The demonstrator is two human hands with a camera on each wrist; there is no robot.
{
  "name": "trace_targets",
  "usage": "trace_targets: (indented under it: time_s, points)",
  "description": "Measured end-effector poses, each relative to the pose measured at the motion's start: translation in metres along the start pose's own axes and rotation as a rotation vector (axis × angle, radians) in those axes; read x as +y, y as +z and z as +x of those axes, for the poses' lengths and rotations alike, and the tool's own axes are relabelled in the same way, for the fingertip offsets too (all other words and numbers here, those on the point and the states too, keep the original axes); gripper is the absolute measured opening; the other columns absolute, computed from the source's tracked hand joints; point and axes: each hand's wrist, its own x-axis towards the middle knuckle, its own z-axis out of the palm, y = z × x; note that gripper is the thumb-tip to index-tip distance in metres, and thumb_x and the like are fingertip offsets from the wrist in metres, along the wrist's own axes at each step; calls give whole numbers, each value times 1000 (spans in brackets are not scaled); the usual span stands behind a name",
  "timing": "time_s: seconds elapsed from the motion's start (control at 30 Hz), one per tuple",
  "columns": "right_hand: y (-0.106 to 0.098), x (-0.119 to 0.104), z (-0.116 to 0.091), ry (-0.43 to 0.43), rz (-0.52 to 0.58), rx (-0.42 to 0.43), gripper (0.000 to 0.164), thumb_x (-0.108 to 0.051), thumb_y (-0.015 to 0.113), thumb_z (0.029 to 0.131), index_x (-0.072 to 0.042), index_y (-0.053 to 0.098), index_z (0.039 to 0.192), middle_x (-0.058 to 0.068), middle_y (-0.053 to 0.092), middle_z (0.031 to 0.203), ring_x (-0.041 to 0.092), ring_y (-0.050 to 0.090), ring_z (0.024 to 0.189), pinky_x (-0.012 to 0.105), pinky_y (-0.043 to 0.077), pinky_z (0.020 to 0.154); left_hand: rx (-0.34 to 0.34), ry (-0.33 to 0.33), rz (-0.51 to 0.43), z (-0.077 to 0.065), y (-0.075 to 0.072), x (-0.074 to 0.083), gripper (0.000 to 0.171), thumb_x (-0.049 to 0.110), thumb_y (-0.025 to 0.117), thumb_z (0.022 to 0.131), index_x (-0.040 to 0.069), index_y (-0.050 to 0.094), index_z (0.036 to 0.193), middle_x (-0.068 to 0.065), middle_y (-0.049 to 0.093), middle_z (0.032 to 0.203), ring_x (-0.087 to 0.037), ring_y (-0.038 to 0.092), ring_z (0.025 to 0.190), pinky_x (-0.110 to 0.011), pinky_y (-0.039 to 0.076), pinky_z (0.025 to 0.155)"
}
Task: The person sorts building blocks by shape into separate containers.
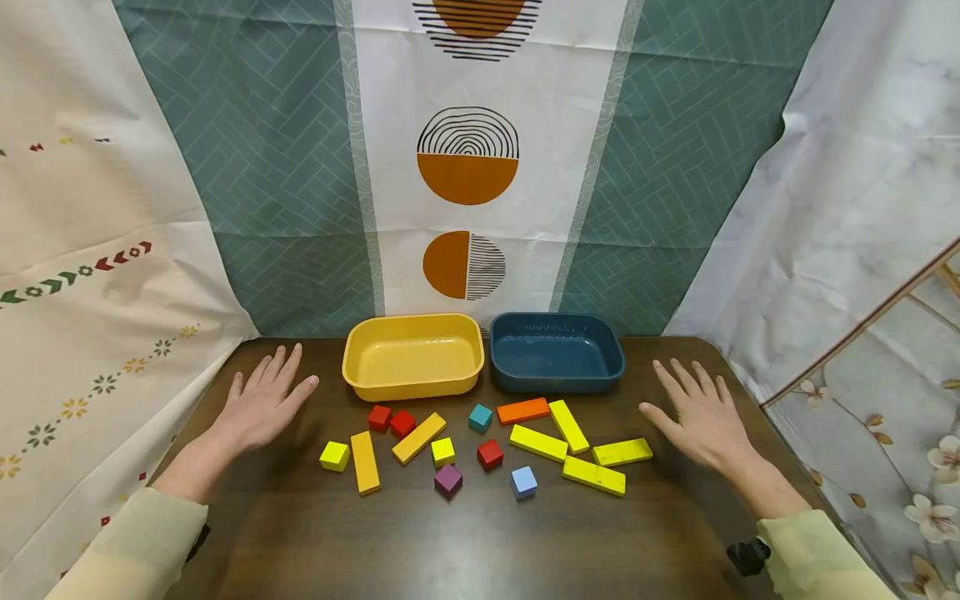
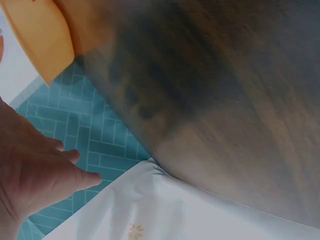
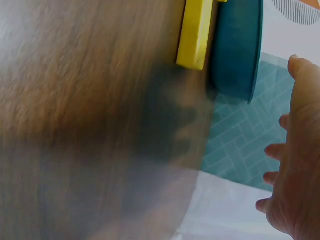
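Note:
Fingers spread, my left hand [image 1: 260,402] hovers over the table's left side, left of the yellow tray [image 1: 414,392]. On the other side my right hand [image 1: 699,417] is also spread, nearest to a yellow-green block [image 1: 622,452] and the dark blue tray [image 1: 557,385]. Neither hand holds anything. Between them lie small cubes, among them a yellow cube [image 1: 334,456], a purple cube [image 1: 448,481], a light blue cube [image 1: 523,482], a teal cube [image 1: 480,418] and a red cube [image 1: 491,455]. Longer blocks lie there too: an orange-yellow block [image 1: 365,463] and an orange-red block [image 1: 523,411].
Both trays stand side by side along the back edge of the dark wooden table [image 1: 465,550]. A patterned teal and white cloth [image 1: 300,167] hangs behind. Pale cloths flank the table, a cream one [image 1: 90,250] at left and a floral one [image 1: 862,333] at right.

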Motion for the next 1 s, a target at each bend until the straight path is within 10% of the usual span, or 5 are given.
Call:
trace_targets:
  time_s: [0.47, 0.73, 1.0]
  points:
    - [-6, -38, 6, -61, 93, -19, 81, -60, 53, 100, -19, 26, 164, 18, 28, 165, 47, 17, 151, 71, 11, 116, -61, 56, -375, 17, -9, 11, 80, 52, 27, 110, 5, -11, 162, -27, -10, 167, -48, -10, 151, -73, 2, 115]
    - [-6, -58, 8, -108, 153, -43, 81, -60, 55, 99, -21, 26, 164, 15, 29, 165, 43, 19, 151, 69, 14, 116, -98, -20, -519, 22, -12, 16, 84, 61, 27, 107, 12, -13, 163, -21, -12, 168, -48, -8, 152, -73, 3, 115]
    - [-3, -76, 6, -198, 186, -17, 80, -57, 61, 97, -20, 33, 162, 12, 36, 162, 40, 27, 149, 68, 15, 117, -106, -84, -679, 31, -7, 20, 85, 61, 31, 106, 15, -11, 164, -28, 3, 167, -54, 21, 146, -68, 40, 104]
